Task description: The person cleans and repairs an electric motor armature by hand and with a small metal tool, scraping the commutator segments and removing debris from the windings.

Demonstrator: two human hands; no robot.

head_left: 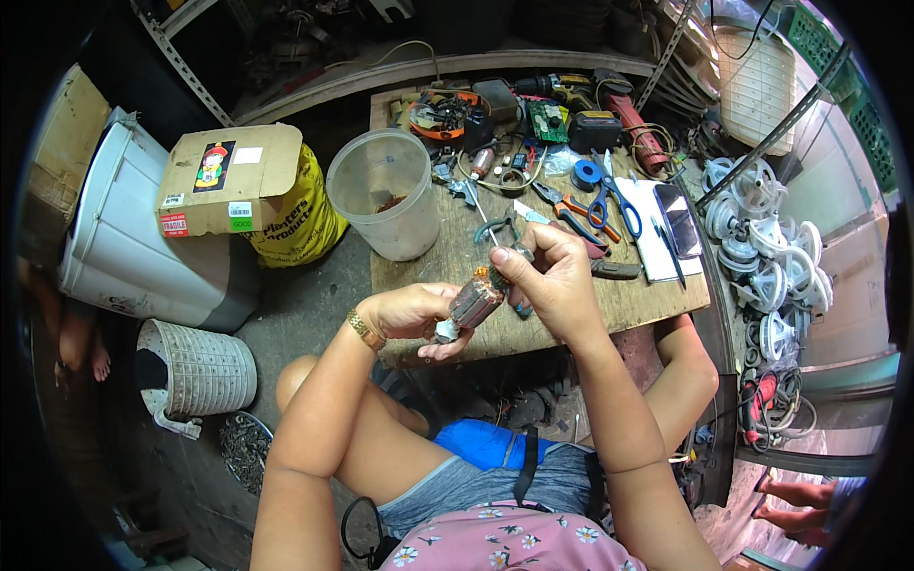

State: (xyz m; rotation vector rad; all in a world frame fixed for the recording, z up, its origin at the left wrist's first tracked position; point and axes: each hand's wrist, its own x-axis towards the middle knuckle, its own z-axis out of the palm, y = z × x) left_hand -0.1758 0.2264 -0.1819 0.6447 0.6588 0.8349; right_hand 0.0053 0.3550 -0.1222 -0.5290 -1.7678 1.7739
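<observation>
My left hand point(419, 316) holds a motor armature point(475, 304) with a ribbed metal core, copper windings and a whitish lower end. It is tilted over the near edge of the wooden bench point(428, 341). At its upper, wound end my right hand point(556, 278) closes, thumb and index finger pinched together. A thin metal rod point(486, 222) shows just above those fingertips; whether it belongs to the armature I cannot tell. Just beyond the right hand lie orange-and-black pliers point(578, 206), blue-handled scissors point(609, 202) and a roll of blue tape point(586, 173).
A translucent bucket point(384, 205) stands at the bench's left. Behind are a drill point(555, 86), a red power tool point(640, 133) and a green circuit board point(547, 121). A phone point(677, 219) rests on white paper at right, near piled white plastic parts point(769, 252). A cardboard box point(224, 181) is at left.
</observation>
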